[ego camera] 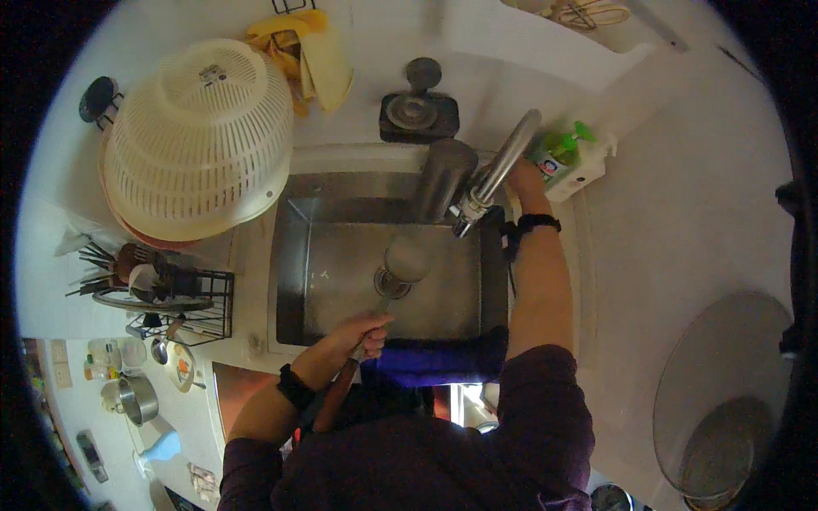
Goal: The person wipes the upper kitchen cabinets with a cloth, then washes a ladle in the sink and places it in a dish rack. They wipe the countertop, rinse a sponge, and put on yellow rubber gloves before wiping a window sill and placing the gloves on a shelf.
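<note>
My left hand (364, 335) is closed around the handle of a ladle or spatula-like utensil (406, 260), whose round head hangs over the drain of the stainless-steel sink (393, 319). The utensil's wooden grip (335, 396) extends back toward my body. My right hand (527, 175) reaches behind the metal faucet (511, 153), at the sink's back right corner. Its fingers are partly hidden by the faucet, so what they touch cannot be made out. Right beside it stand a green pump bottle (557, 153) and a white bottle (585, 175).
A white plastic colander (204, 140) and a black wire rack (220, 306) with utensils stand left of the sink. Yellow cloths or gloves (326, 64) hang behind. A dark metal cylinder (447, 175) stands at the sink's back edge. A round glass lid (716, 383) lies at right.
</note>
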A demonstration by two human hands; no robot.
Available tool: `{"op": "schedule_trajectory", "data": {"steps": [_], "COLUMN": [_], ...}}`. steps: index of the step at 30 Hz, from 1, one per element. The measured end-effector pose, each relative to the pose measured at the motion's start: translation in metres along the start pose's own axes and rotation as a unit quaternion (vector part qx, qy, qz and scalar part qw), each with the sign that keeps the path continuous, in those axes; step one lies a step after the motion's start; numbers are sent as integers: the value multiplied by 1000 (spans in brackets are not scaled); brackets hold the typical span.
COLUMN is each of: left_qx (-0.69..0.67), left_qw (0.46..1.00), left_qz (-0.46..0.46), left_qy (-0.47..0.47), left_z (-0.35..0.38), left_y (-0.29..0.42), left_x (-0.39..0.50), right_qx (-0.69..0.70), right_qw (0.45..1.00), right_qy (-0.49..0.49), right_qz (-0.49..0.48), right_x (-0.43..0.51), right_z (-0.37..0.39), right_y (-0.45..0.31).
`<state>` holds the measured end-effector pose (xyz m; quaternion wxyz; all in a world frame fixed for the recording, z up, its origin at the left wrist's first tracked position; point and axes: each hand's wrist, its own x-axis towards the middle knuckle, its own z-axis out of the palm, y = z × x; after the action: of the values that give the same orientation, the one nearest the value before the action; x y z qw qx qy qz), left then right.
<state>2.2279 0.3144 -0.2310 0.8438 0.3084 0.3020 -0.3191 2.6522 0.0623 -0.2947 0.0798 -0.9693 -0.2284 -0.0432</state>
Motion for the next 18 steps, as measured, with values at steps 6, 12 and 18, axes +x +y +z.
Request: {"op": "schedule_trajectory", "data": {"steps": [6, 12, 18], "left_qx": [38, -10, -42], "left_qw": [999, 999, 997], "left_qz": [-10, -9, -44], "left_qy": [-33, -51, -46], "left_z": [8, 10, 8], "left_y": [-4, -8, -16], "left_x": [6, 5, 10], "right_qx": [-103, -84, 162], "right_qw": [993, 983, 976], "right_qy": [51, 37, 136], "right_qz": [17, 159, 44], "right_x": [0, -20, -100], "right_z": [-22, -38, -7], "right_y": [-8, -29, -90]}}
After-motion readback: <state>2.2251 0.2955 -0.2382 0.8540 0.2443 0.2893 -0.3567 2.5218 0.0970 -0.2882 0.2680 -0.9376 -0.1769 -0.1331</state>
